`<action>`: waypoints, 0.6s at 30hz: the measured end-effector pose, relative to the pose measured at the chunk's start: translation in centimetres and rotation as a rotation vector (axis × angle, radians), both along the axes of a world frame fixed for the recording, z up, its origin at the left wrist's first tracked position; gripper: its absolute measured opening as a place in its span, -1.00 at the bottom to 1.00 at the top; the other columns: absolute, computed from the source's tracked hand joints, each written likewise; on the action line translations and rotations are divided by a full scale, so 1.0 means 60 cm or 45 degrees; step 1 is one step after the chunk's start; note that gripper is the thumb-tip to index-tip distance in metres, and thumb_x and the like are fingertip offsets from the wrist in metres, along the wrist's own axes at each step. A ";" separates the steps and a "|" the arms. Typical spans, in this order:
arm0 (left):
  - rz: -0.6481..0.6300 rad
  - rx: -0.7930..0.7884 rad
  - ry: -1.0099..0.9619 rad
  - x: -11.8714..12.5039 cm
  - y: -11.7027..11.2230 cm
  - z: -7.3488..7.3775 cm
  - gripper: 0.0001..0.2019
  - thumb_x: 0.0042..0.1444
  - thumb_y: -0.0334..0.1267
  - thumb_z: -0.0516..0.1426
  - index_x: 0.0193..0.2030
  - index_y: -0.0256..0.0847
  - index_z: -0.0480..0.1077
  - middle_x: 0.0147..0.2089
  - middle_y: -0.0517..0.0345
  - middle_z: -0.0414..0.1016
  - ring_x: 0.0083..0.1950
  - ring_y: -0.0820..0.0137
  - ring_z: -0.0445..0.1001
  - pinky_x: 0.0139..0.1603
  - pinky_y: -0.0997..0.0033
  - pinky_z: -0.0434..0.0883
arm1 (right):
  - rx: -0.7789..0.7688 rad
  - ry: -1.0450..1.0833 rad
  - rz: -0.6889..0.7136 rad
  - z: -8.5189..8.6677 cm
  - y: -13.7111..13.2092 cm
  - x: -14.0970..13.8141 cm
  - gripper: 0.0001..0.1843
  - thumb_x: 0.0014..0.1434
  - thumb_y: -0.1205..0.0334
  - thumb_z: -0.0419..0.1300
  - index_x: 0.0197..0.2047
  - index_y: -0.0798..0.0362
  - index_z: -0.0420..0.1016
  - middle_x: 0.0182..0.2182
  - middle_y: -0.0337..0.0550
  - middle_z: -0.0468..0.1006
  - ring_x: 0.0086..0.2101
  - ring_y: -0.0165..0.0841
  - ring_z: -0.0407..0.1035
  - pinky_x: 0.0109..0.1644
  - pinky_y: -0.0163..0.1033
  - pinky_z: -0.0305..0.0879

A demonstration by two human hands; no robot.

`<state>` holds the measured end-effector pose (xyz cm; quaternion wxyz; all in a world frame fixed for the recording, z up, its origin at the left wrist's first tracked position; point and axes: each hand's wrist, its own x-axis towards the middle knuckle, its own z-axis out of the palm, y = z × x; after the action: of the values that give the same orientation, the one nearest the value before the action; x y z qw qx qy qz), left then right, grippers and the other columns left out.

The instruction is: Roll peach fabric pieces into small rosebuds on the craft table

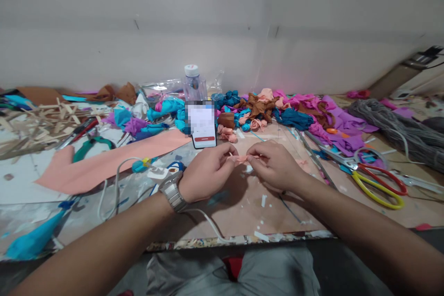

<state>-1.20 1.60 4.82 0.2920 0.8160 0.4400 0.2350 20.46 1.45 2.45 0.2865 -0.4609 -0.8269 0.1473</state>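
Note:
Both my hands meet over the middle of the worktable (243,212). My left hand (206,173), with a metal watch (172,192) on its wrist, pinches one end of a small peach fabric piece (240,158). My right hand (275,165) pinches the other end, fingers curled closed. The piece is mostly hidden between my fingertips. Just beyond my hands a phone (203,123) stands propped up, facing me.
A long peach fabric strip (104,166) lies to the left. Piles of blue, brown, pink and purple fabric scraps (274,111) line the back. Yellow-and-red-handled scissors (376,180) lie right, grey cord bundle (398,132) beyond. A plastic bottle (193,82), wooden sticks (41,122) and white cable (114,180) sit left.

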 end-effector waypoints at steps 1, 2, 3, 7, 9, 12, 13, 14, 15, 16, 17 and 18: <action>-0.009 -0.001 -0.014 -0.001 0.000 0.001 -0.83 0.32 -0.28 -0.01 -0.17 -0.17 0.41 -0.33 0.23 0.48 -0.28 0.36 0.42 -0.27 0.38 0.19 | -0.002 0.007 -0.012 -0.001 0.001 0.001 -0.82 0.28 0.25 0.14 -0.33 0.08 0.53 -0.44 -0.21 0.54 -0.39 -0.35 0.33 -0.23 -0.23 0.08; -0.016 -0.002 -0.031 -0.001 -0.001 0.001 -0.81 0.33 -0.29 -0.02 -0.16 -0.17 0.41 -0.30 0.22 0.49 -0.26 0.35 0.43 -0.25 0.37 0.20 | -0.006 0.015 -0.026 -0.001 0.002 0.001 -0.82 0.28 0.25 0.14 -0.32 0.07 0.53 -0.44 -0.21 0.54 -0.39 -0.36 0.33 -0.25 -0.24 0.07; -0.019 -0.002 -0.051 -0.001 -0.001 0.002 -0.80 0.34 -0.29 -0.04 -0.14 -0.17 0.41 -0.27 0.21 0.51 -0.23 0.35 0.44 -0.23 0.37 0.21 | -0.011 0.026 -0.042 -0.001 0.002 0.001 -0.83 0.28 0.25 0.14 -0.32 0.07 0.52 -0.44 -0.22 0.54 -0.40 -0.36 0.33 -0.26 -0.25 0.06; -0.023 -0.010 -0.082 -0.003 -0.001 0.003 -0.77 0.37 -0.19 -0.05 -0.12 -0.18 0.40 -0.26 0.19 0.51 -0.24 0.35 0.44 -0.23 0.37 0.23 | -0.036 0.091 -0.087 0.001 0.005 0.003 -0.83 0.26 0.29 0.12 -0.36 0.06 0.46 -0.51 -0.27 0.46 -0.45 -0.39 0.29 -0.33 -0.27 0.02; -0.027 0.004 -0.041 -0.003 -0.001 0.003 -0.79 0.32 -0.15 0.02 -0.07 -0.18 0.39 -0.29 0.21 0.50 -0.29 0.35 0.43 -0.27 0.38 0.23 | -0.042 0.122 -0.109 0.003 0.006 0.005 -0.84 0.25 0.30 0.10 -0.37 0.06 0.44 -0.53 -0.28 0.43 -0.46 -0.40 0.28 -0.34 -0.27 0.01; -0.038 0.050 0.036 -0.005 -0.001 0.002 -0.76 0.17 -0.30 0.08 -0.01 -0.17 0.37 -0.33 0.23 0.48 -0.35 0.35 0.41 -0.32 0.39 0.22 | -0.046 0.149 -0.148 0.003 0.008 0.007 -0.82 0.25 0.30 0.08 -0.39 0.06 0.40 -0.53 -0.28 0.43 -0.47 -0.40 0.28 -0.35 -0.28 0.01; -0.036 0.073 0.051 -0.005 0.000 0.001 -0.74 0.14 -0.35 0.07 -0.01 -0.18 0.36 -0.33 0.22 0.48 -0.34 0.34 0.41 -0.33 0.39 0.22 | -0.045 0.152 -0.157 0.003 0.008 0.008 -0.82 0.26 0.29 0.07 -0.39 0.06 0.39 -0.53 -0.28 0.42 -0.47 -0.39 0.28 -0.35 -0.28 0.01; -0.027 0.103 0.065 -0.005 0.000 -0.001 -0.72 0.12 -0.39 0.04 -0.01 -0.18 0.35 -0.32 0.20 0.49 -0.33 0.33 0.43 -0.32 0.38 0.23 | -0.044 0.152 -0.165 0.003 0.009 0.008 -0.81 0.26 0.29 0.07 -0.40 0.06 0.38 -0.54 -0.28 0.41 -0.47 -0.39 0.27 -0.36 -0.27 0.01; -0.008 0.140 0.084 -0.006 0.000 -0.003 -0.70 0.13 -0.40 0.02 0.00 -0.18 0.35 -0.29 0.17 0.51 -0.30 0.30 0.45 -0.31 0.37 0.25 | -0.044 0.152 -0.171 0.003 0.009 0.009 -0.81 0.26 0.28 0.07 -0.40 0.06 0.38 -0.54 -0.28 0.40 -0.47 -0.39 0.27 -0.36 -0.27 0.00; 0.022 0.187 0.108 -0.006 0.001 -0.005 -0.68 0.13 -0.41 0.01 0.03 -0.17 0.33 -0.25 0.14 0.53 -0.27 0.27 0.47 -0.29 0.35 0.27 | -0.042 0.153 -0.177 0.002 0.009 0.009 -0.82 0.25 0.28 0.07 -0.40 0.06 0.39 -0.55 -0.28 0.39 -0.48 -0.39 0.26 -0.36 -0.27 -0.01; 0.057 0.237 0.136 -0.006 0.001 -0.008 -0.65 0.14 -0.42 0.00 0.07 -0.17 0.32 -0.20 0.11 0.55 -0.22 0.23 0.50 -0.27 0.32 0.29 | -0.042 0.154 -0.181 0.002 0.009 0.009 -0.82 0.25 0.28 0.07 -0.40 0.06 0.39 -0.55 -0.28 0.39 -0.48 -0.39 0.26 -0.36 -0.27 -0.01; 0.089 0.286 0.164 -0.006 0.002 -0.010 -0.62 0.14 -0.43 0.00 0.10 -0.16 0.30 -0.13 0.08 0.56 -0.16 0.19 0.52 -0.24 0.30 0.31 | -0.042 0.156 -0.184 0.002 0.009 0.009 -0.82 0.24 0.28 0.07 -0.40 0.06 0.38 -0.55 -0.28 0.39 -0.48 -0.39 0.26 -0.36 -0.27 -0.01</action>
<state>-1.56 1.71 4.22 0.1618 0.8411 0.4569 0.2399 20.97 1.96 2.58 0.3387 -0.5142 -0.7699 0.1676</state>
